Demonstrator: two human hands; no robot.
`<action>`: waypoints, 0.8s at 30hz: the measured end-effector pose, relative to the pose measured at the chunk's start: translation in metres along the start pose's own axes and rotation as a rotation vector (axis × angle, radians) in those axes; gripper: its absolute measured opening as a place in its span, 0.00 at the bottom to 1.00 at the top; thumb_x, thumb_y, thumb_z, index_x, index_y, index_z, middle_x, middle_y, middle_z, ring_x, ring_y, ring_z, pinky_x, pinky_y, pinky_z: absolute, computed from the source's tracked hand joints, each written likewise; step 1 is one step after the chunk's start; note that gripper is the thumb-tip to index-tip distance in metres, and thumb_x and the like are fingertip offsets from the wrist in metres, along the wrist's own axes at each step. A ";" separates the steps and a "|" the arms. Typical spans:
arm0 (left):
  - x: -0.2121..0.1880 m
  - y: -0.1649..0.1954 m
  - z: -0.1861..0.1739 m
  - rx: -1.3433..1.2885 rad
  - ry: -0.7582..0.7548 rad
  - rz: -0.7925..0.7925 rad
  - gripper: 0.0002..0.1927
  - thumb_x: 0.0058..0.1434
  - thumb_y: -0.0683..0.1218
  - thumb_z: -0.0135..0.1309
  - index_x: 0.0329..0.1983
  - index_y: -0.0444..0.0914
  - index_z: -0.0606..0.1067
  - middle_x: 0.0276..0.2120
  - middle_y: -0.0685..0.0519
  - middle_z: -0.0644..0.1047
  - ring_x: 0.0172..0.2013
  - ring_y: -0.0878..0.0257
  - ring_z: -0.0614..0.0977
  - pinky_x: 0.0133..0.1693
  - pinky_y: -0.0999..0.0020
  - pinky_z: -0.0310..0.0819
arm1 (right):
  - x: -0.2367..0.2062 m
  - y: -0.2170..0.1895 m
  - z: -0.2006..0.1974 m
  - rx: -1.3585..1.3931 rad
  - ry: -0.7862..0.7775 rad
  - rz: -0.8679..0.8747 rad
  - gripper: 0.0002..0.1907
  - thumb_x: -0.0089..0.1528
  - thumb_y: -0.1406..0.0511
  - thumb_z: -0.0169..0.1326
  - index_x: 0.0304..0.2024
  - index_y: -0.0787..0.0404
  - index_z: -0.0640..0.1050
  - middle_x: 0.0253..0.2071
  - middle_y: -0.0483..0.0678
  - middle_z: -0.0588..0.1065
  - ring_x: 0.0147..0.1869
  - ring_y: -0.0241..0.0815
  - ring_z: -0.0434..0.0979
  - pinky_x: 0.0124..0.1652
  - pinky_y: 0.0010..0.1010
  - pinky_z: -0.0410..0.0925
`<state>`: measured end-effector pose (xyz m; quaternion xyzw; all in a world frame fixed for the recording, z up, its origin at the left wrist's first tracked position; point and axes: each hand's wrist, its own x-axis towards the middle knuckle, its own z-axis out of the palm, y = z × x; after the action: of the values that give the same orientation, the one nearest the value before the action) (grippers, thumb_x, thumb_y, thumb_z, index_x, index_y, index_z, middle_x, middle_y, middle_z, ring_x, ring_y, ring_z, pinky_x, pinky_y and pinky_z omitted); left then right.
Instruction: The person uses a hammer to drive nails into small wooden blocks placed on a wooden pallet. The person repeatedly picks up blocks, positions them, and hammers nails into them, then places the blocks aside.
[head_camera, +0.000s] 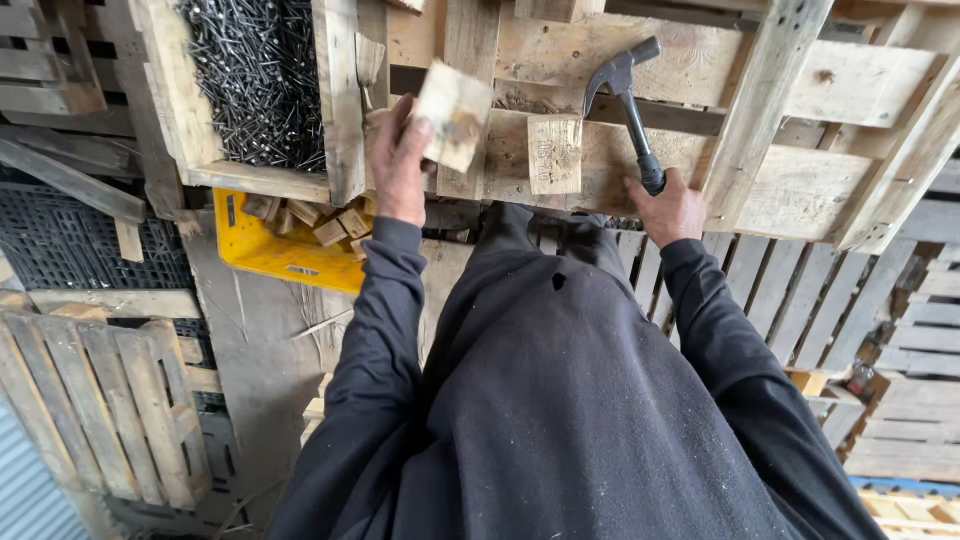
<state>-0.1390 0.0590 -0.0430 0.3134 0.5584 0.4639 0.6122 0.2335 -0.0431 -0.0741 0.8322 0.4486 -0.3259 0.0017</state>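
Over the pallet (800, 190) we see two hands: our left hand (400, 165) has its fingers closed on one wooden block (455, 115), our right hand (670, 210) grips one hammer (625, 100). Another block (554, 154) lies between them, open boards rightward.

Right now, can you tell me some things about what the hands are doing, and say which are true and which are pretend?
1. The right hand holds a hammer. True.
2. The left hand is empty. False: its fingers grip a small wooden block.
3. The wooden box is full of dark nails. True.
4. The yellow crate holds apples. False: it holds wood blocks.
5. The hammer's head points down at the floor. False: it is raised over the pallet.
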 end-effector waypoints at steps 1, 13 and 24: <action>-0.008 -0.004 0.001 0.091 0.051 0.047 0.43 0.59 0.59 0.62 0.71 0.36 0.60 0.67 0.43 0.64 0.65 0.47 0.73 0.61 0.45 0.76 | 0.001 0.000 -0.002 -0.007 0.003 -0.029 0.31 0.63 0.42 0.60 0.39 0.64 0.74 0.26 0.56 0.76 0.30 0.54 0.79 0.35 0.47 0.73; -0.044 -0.052 0.048 0.911 0.225 0.088 0.52 0.42 0.45 0.69 0.68 0.38 0.53 0.55 0.38 0.66 0.55 0.40 0.71 0.52 0.46 0.71 | 0.078 0.055 -0.092 -0.198 -0.107 -0.298 0.32 0.67 0.43 0.62 0.45 0.66 0.76 0.29 0.49 0.73 0.26 0.39 0.70 0.27 0.38 0.67; -0.042 -0.040 0.033 0.992 0.091 0.349 0.52 0.40 0.41 0.71 0.66 0.38 0.54 0.55 0.38 0.65 0.54 0.39 0.71 0.57 0.48 0.71 | 0.031 -0.096 -0.030 -0.726 0.272 -1.425 0.44 0.53 0.64 0.61 0.73 0.41 0.67 0.73 0.56 0.62 0.74 0.62 0.60 0.63 0.58 0.62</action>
<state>-0.0953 0.0101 -0.0571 0.6333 0.6764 0.2521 0.2790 0.1901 0.0460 -0.0396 0.3264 0.9450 0.0212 0.0090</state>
